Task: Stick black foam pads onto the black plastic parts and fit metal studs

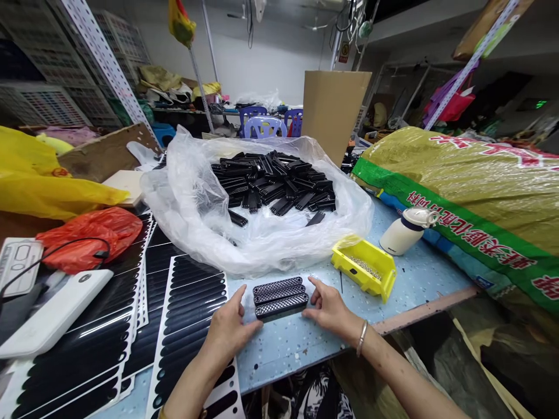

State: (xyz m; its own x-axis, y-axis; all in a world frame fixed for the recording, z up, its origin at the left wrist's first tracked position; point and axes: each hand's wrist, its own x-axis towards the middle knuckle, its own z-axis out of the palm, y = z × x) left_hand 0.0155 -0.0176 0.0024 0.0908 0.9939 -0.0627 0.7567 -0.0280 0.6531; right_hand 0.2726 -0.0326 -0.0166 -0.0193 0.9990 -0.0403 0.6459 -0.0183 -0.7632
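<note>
Two black, elongated pieces with a cross-hatched top [279, 295] lie side by side on the blue speckled table [301, 343]. My left hand [227, 326] is at their left end, thumb and forefinger spread apart. At the right end is my right hand [334, 311], its thumb and forefinger also apart and the other fingers curled. Neither hand grips the pieces; whether the right fingertips touch them I cannot tell. Behind them, a heap of similar black pieces [275, 180] fills a clear plastic bag [192, 233] with its mouth rolled open.
A yellow bin [384, 291] with small metal parts stands right of the bag, near a white bottle [402, 233]. Sheets of black strips [187, 326] cover the left side. A large printed sack [471, 174] lies at right, a red plastic bag [96, 235] at left.
</note>
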